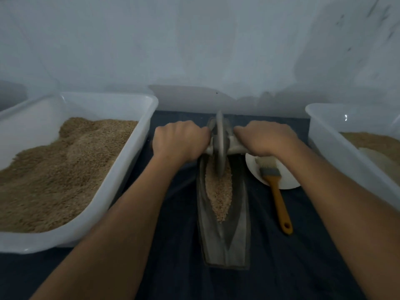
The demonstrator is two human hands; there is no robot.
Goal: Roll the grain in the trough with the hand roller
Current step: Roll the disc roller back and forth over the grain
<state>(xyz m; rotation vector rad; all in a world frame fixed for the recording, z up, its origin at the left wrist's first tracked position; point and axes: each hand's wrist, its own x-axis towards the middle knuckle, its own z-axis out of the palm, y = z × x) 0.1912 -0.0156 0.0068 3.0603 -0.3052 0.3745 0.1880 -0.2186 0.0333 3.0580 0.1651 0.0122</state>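
Both fists are wrapped around the axle of the hand roller [219,146]; the left hand [178,141] grips the left stub, the right hand [265,138] the right stub; its disc stands upright in the far half of the trough [225,239], on the grain [218,191]; the trough runs lengthwise from near the cloth's back edge toward the front, mid-cloth; a big white tub [121,169] of grain fills the left edge; another tub [320,137] sits at the right edge; a white plate [287,182] lies just right of the trough, carrying a brush [276,187].
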